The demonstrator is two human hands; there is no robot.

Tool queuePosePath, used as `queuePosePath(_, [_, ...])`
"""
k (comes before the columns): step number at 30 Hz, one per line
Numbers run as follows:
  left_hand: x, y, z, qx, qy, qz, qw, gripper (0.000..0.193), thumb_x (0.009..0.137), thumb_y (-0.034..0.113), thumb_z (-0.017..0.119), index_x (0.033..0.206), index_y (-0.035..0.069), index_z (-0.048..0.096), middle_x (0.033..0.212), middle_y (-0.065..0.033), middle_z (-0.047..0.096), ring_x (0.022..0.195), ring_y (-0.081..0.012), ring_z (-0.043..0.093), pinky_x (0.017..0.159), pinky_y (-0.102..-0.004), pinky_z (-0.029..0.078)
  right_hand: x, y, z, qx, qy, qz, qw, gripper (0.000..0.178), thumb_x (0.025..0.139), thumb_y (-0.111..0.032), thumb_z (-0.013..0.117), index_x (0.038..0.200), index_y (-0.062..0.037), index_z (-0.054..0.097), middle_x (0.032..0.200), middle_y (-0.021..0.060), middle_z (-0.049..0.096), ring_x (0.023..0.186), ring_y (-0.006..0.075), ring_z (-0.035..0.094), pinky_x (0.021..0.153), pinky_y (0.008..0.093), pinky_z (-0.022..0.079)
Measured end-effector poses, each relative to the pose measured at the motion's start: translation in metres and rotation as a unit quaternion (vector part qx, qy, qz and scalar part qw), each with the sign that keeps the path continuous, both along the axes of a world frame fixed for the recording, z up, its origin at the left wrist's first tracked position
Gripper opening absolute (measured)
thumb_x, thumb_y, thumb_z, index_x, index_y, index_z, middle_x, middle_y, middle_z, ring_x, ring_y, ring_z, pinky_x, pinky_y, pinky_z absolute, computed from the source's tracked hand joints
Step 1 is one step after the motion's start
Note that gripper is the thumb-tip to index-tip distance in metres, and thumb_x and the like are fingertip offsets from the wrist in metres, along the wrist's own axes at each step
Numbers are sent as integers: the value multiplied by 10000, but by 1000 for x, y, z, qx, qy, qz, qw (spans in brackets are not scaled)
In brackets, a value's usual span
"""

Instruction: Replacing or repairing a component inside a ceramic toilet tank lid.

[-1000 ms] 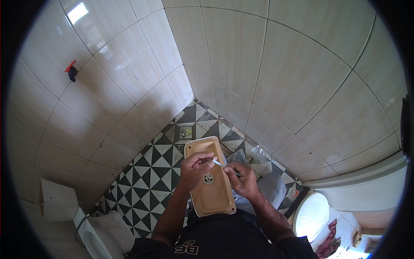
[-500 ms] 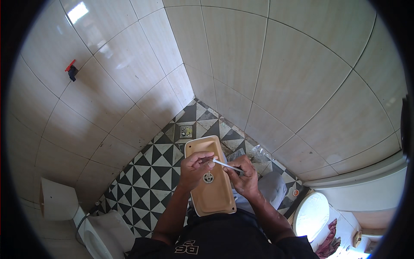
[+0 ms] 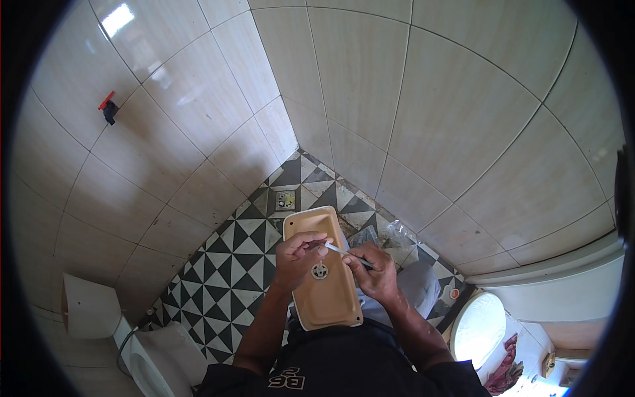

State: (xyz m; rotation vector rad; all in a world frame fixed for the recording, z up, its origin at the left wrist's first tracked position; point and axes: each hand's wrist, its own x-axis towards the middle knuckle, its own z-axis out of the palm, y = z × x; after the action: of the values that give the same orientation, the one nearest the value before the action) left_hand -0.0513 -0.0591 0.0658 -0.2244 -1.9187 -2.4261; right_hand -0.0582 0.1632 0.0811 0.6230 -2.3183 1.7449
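Note:
Over a tan, tray-shaped piece (image 3: pixel 329 299) with a pale rim, my two hands meet around a slim rod (image 3: pixel 336 249), white at its left end and dark toward the right. My right hand (image 3: pixel 377 272) is closed around the dark end. The fingers of my left hand (image 3: pixel 296 261) are bent, with thumb and fingertips closed at the white tip. Whatever else they pinch is too small to make out. The tray-shaped piece rests at my lap, and a round slotted fitting (image 3: pixel 319 271) shows in its middle.
A square floor drain (image 3: pixel 285 200) lies near the tiled corner. Clear plastic wrapping (image 3: pixel 398 233) is on the floor past my right hand. At lower left stands a white toilet (image 3: pixel 147 360), and at right a white round lid (image 3: pixel 477 331). A red-handled tap (image 3: pixel 108 109) sticks out from the left wall.
The rod's right part now shows dark where it looked pale grey before. My right hand has shifted very slightly; my left hand stays at the white tip.

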Motion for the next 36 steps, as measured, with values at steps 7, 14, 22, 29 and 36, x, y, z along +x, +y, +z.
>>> queuePosePath(7, [0,2,2,13,-19,2,1000,362,958,-8,741,1303,-37,638,1207,-169,737,1102,-182,705,888,-290,583,-1,-5,-1,6,79,-41,996,142,891,-136,826,934,-74,706,792,89,659,700,293,647,625,405,519])
queuePosePath(14, [0,3,1,16,-5,8,1000,354,956,-17,737,1297,-33,640,1203,-170,739,1111,-187,705,885,-292,591,1,-3,-1,-1,44,-32,999,125,878,-126,838,917,-66,736,804,84,699,736,259,666,687,374,526])
queuePosePath(22, [0,0,-1,17,2,1,1000,346,949,-24,741,1282,-35,648,1210,-175,738,1118,-193,707,916,-314,593,1,-1,-2,23,41,-8,999,182,922,-215,810,931,-51,730,739,114,646,645,313,656,587,418,505])
queuePosePath(29, [8,9,24,-38,69,18,997,369,923,-28,761,1279,-34,662,1190,-167,748,1073,-182,727,932,-325,599,2,0,-8,24,12,42,999,187,989,-210,740,961,-26,732,785,134,653,683,298,627,619,390,486])
queuePosePath(36, [15,23,67,-143,216,38,965,368,877,-14,792,1235,-18,705,1121,-149,775,960,-193,762,844,-315,616,4,-4,-5,-128,13,99,987,153,959,-121,772,1047,-2,732,873,116,705,784,240,658,705,351,509])
